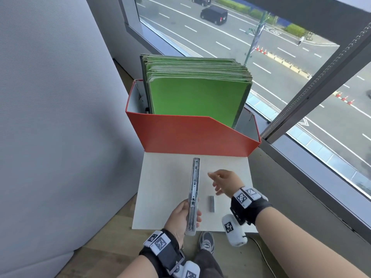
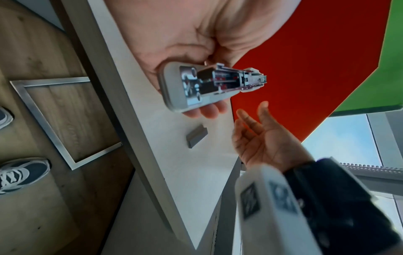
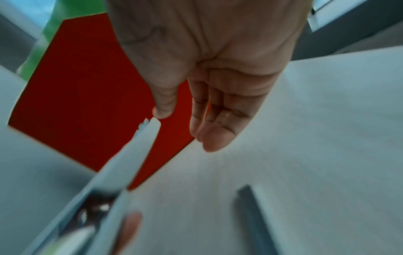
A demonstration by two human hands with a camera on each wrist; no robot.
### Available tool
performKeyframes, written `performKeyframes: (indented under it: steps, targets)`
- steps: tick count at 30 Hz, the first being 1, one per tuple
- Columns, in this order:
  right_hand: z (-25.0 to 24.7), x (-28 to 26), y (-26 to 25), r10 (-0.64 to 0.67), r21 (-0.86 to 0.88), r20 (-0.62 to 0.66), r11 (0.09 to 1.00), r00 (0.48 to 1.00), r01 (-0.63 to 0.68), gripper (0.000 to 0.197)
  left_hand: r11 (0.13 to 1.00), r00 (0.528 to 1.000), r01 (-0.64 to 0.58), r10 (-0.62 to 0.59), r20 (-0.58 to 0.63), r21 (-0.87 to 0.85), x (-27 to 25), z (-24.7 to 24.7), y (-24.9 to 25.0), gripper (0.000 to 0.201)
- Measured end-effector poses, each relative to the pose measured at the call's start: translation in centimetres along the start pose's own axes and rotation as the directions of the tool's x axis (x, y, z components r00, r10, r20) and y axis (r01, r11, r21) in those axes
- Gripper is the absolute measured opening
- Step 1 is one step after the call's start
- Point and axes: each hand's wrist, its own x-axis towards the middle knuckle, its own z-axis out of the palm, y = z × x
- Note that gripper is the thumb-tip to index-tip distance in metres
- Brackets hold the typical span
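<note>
My left hand (image 1: 183,214) grips the rear end of a long grey stapler (image 1: 193,189), swung open so its metal staple channel (image 2: 229,80) faces up. The stapler points away from me over a small white table (image 1: 164,189). A grey strip of staples (image 1: 211,203) lies on the table just right of the stapler, also seen as the staple strip (image 2: 196,136) and, blurred, the staple strip (image 3: 253,212). My right hand (image 1: 222,182) hovers empty above the table to the right of the stapler, fingers (image 3: 214,131) relaxed and straight, holding nothing.
An orange file box (image 1: 192,133) holding several green folders (image 1: 196,97) stands at the table's far edge. A window (image 1: 281,57) and its sill run along the right. A grey padded wall (image 1: 50,117) is on the left. My shoes (image 1: 206,241) stand on the wooden floor.
</note>
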Motion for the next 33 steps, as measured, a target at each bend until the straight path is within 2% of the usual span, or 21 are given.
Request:
performKeyframes:
  steps: [2, 5, 9, 14, 21, 25, 28, 30, 33]
  targets:
    - [0.6, -0.6, 1.8, -0.021, -0.181, -0.024, 0.983, 0.999, 0.017, 0.020, 1.000, 1.000, 0.000, 0.000, -0.006, 0.007, 0.1, 0.2, 0.3, 0.032]
    - [1.8, -1.7, 3.5, -0.036, -0.336, -0.016, 0.941, 0.999, 0.029, 0.026, 1.000, 1.000, 0.006, -0.006, -0.027, 0.003, 0.5, 0.5, 0.3, 0.031]
    - [2.8, -2.1, 4.5, -0.058, -0.376, -0.007, 0.925, 0.998, 0.051, 0.039, 1.000, 0.998, 0.022, -0.023, -0.056, -0.004, 0.9, 0.6, 0.3, 0.030]
    - [3.5, -1.8, 5.0, -0.045, -0.409, -0.009, 0.912, 0.999, 0.037, 0.034, 0.999, 0.997, 0.035, -0.035, -0.063, -0.007, 0.8, 0.7, 0.5, 0.031]
    - [2.1, -1.6, 5.3, -0.061, -0.227, -0.067, 0.973, 0.996, 0.044, 0.018, 0.998, 0.997, 0.056, -0.057, -0.043, -0.007, 0.8, 0.8, 0.6, 0.033]
    - [0.9, -2.6, 2.8, -0.147, 0.010, -0.068, 0.989, 0.987, 0.149, 0.014, 0.998, 0.997, 0.066, -0.066, -0.041, -0.011, 0.7, 1.2, 0.6, 0.032]
    - [0.9, -4.0, 0.1, -0.237, 0.206, 0.001, 0.951, 0.971, 0.232, 0.006, 0.998, 0.997, 0.066, -0.067, -0.043, -0.009, 0.5, 1.5, 0.8, 0.027]
    - [1.5, -4.7, -0.9, -0.276, 0.215, 0.042, 0.941, 0.960, 0.262, 0.007, 0.998, 0.997, 0.065, -0.065, -0.048, -0.004, 0.4, 1.7, 0.8, 0.028]
    - [2.3, -4.9, -0.9, -0.303, 0.085, 0.047, 0.951, 0.952, 0.299, 0.007, 0.998, 0.997, 0.062, -0.062, -0.048, -0.002, 0.3, 1.8, 0.7, 0.026]
